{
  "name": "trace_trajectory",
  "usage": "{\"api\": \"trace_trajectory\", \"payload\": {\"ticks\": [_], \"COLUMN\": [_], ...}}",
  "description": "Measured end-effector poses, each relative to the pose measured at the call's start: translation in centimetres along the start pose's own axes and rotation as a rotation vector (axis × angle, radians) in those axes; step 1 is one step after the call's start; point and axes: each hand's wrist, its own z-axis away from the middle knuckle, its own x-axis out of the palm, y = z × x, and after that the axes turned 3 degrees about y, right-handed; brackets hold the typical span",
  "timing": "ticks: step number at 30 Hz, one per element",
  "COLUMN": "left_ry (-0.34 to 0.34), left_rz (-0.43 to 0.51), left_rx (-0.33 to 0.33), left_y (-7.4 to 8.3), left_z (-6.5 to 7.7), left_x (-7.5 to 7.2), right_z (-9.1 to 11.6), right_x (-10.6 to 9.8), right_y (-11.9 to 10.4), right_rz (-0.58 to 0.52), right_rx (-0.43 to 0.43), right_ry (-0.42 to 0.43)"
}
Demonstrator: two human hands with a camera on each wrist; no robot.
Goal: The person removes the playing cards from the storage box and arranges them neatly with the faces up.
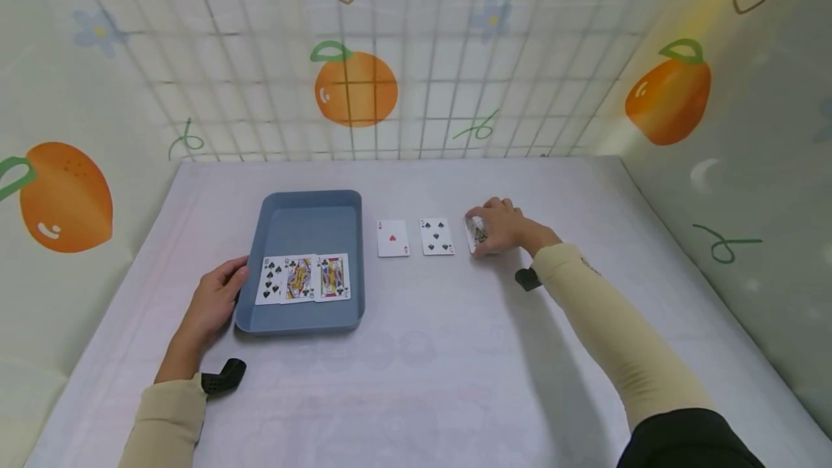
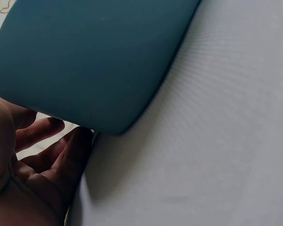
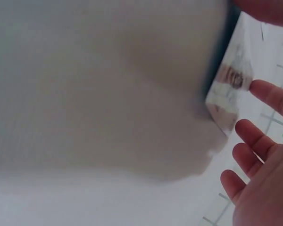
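Observation:
My right hand (image 1: 503, 226) holds a playing card (image 1: 479, 232) with an ornate dark figure, at the right end of a row. The right wrist view shows this card (image 3: 231, 77) between thumb and index finger, the other fingers spread apart. To its left lie a five of spades (image 1: 437, 237) and an ace of hearts (image 1: 393, 238), both face up. My left hand (image 1: 214, 298) touches the left side of a blue-grey tray (image 1: 305, 219), its fingers (image 2: 68, 155) against the outer edge. In the tray, a black number card (image 1: 269, 280) and two face cards (image 1: 332, 276) overlap.
A white cloth covers the table (image 1: 416, 374). Behind it stands a wire grid (image 1: 429, 78) under a sheet printed with oranges, and similar sheets hang at both sides. Dark wrist devices (image 1: 224, 377) stick out from both sleeves.

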Motion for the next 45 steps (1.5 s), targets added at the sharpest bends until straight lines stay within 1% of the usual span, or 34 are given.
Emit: {"api": "trace_trajectory", "payload": {"ticks": [11,17,23,31,37,41,45], "left_ry": [0.006,0.003,-0.009,-0.015,-0.019,-0.02,-0.019], "left_rz": [0.006,0.003,0.022,0.027,0.045,0.04,0.037], "left_rx": [0.017,0.033,0.022,0.028,0.016,0.011,0.015], "left_y": [-0.1,-0.2,-0.1,0.0,-0.3,-0.4,-0.3], "left_z": [0.1,0.0,-0.1,-0.2,-0.1,0.0,-0.1], "left_x": [-0.3,-0.3,-0.1,0.0,0.0,0.0,0.0], "right_z": [-0.1,-0.2,-0.2,-0.2,-0.5,-0.7,-1.0], "right_x": [-0.3,-0.5,-0.6,-1.0,-1.1,-1.2,-1.4], "right_y": [-0.4,-0.8,-1.2,-2.1,-2.9,-3.8,-4.9], "right_rz": [0.021,0.007,-0.014,-0.066,-0.046,-0.038,-0.048], "right_rx": [-0.013,0.022,0.033,0.021,0.004,-0.002,-0.038], "right_ry": [0.004,-0.002,-0.008,0.032,0.071,0.088,0.116]}}
